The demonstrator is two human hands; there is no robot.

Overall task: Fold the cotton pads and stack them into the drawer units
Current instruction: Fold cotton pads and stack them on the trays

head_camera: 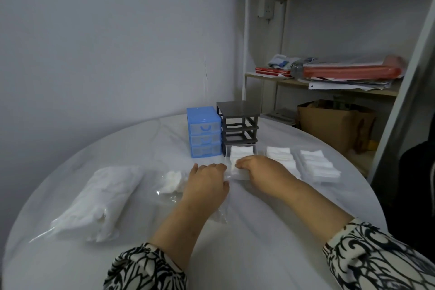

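Nearest, two patterned sleeves (146, 268) are reaching over the round white table (235, 254). The left hand (206, 181) is lying palm down, fingers straight and close together, tips resting at the left edge of a clear drawer (240, 175). The right hand (261, 168) is bending its fingers down onto the folded cotton pads (242, 152) in that drawer; whether it is pinching one, cannot tell. Left of the left fingers, a small opened bag of pads (170, 181) is lying, and further left a large full bag (101, 198). Right of the right fingers, two more clear drawers (315, 167) are sitting filled with folded pads. Beyond the fingertips, a blue drawer unit (203, 132) is standing with drawers in, touching a grey frame (237, 125) standing with its slots open. A shelf (329, 82) is holding papers behind.
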